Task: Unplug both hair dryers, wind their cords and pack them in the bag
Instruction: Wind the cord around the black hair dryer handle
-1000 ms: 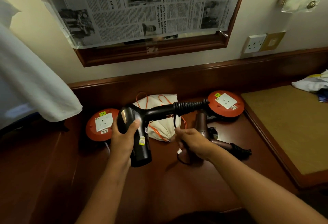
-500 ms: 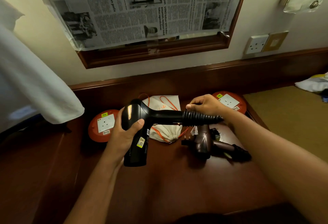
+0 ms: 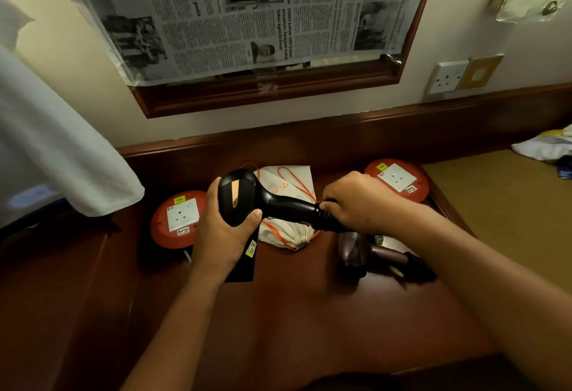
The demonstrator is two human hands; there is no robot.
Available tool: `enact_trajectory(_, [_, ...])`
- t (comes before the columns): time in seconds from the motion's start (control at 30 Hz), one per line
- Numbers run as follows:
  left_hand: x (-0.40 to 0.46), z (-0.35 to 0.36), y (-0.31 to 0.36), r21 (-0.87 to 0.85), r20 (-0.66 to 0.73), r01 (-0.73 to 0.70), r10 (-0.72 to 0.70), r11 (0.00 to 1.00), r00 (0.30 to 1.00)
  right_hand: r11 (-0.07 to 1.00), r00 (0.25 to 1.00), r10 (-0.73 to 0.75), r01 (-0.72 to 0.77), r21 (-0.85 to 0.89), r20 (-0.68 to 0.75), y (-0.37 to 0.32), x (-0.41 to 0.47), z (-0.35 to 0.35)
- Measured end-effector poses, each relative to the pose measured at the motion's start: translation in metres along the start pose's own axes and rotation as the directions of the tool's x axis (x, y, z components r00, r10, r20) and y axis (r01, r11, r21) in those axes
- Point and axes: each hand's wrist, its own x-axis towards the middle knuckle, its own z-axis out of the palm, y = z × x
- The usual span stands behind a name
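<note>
Now the left hand [image 3: 226, 236] holds the black hair dryer [image 3: 247, 202] by its fat body, fingers wrapped round it, in the middle of the frame. Half a second ago the right hand [image 3: 356, 205] pinched the top of the ribbed cord end; now it curls over it, lower down. Behind sits the white bag [image 3: 288, 205]. At lower right the brown hair dryer [image 3: 356, 251] lies on the table [image 3: 309, 313].
</note>
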Motion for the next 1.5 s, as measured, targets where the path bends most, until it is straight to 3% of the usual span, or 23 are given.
enact_trajectory(0.13, [0.004,0.006,0.001,0.042,-0.101,0.003,0.001,0.999,0.995,0.978,0.992,0.122,-0.127,0.163,0.039,-0.02,-0.012,0.017])
enact_trajectory(0.3, [0.004,0.017,0.004,-0.068,-0.17,0.048,-0.059,0.996,0.984,0.864,0.969,0.237,-0.18,0.471,-0.064,-0.025,-0.017,0.042])
enact_trajectory(0.4, [0.003,0.023,0.001,-0.191,-0.173,0.098,-0.132,0.977,0.976,0.653,0.949,0.308,-0.159,0.741,-0.068,-0.025,-0.019,0.055])
enact_trajectory(0.5, [0.0,0.026,0.001,-0.311,-0.15,0.143,-0.197,0.94,0.969,0.321,0.956,0.291,-0.131,0.938,0.034,-0.022,-0.019,0.064])
enact_trajectory(0.57, [-0.002,0.027,0.004,-0.4,-0.133,0.169,-0.239,0.901,0.962,0.11,0.969,0.219,-0.141,0.984,0.114,-0.023,-0.021,0.073])
enact_trajectory(0.63, [-0.003,0.026,0.007,-0.462,-0.105,0.188,-0.264,0.867,0.959,0.005,0.97,0.183,-0.166,0.986,0.162,-0.024,-0.021,0.083])
enact_trajectory(0.9, [-0.003,0.012,0.01,-0.562,0.128,0.373,-0.368,0.738,0.921,-0.106,0.966,0.021,-0.254,0.961,0.258,-0.012,-0.014,0.098])
enact_trajectory(1.03, [-0.003,0.0,0.007,-0.549,0.161,0.4,-0.377,0.734,0.912,-0.048,0.975,0.067,-0.211,0.976,0.214,0.003,-0.006,0.097])
enact_trajectory(1.13, [-0.005,-0.004,0.008,-0.535,0.181,0.401,-0.363,0.744,0.914,0.096,0.974,0.135,-0.196,0.976,0.182,0.013,-0.001,0.087])
enact_trajectory(1.2, [-0.004,-0.007,0.009,-0.541,0.2,0.408,-0.359,0.736,0.912,0.252,0.973,0.15,-0.208,0.945,0.174,0.018,0.001,0.075])
enact_trajectory(1.27, [-0.004,-0.01,0.009,-0.541,0.235,0.415,-0.342,0.731,0.91,0.413,0.954,0.215,-0.282,0.866,0.208,0.027,0.004,0.065])
enact_trajectory(1.3, [-0.004,-0.011,0.01,-0.539,0.247,0.41,-0.327,0.735,0.912,0.439,0.935,0.245,-0.343,0.831,0.256,0.032,0.004,0.061])
enact_trajectory(1.33, [-0.003,-0.013,0.011,-0.538,0.256,0.402,-0.31,0.741,0.915,0.454,0.929,0.239,-0.363,0.814,0.282,0.036,0.003,0.057])
enact_trajectory(1.4, [-0.002,-0.015,0.012,-0.536,0.271,0.388,-0.283,0.749,0.92,0.51,0.971,0.12,-0.241,0.826,0.209,0.044,0.005,0.046])
enact_trajectory(1.5, [0.001,-0.019,0.012,-0.543,0.287,0.38,-0.26,0.749,0.922,0.712,0.995,-0.014,-0.062,0.699,0.103,0.049,0.019,0.023])
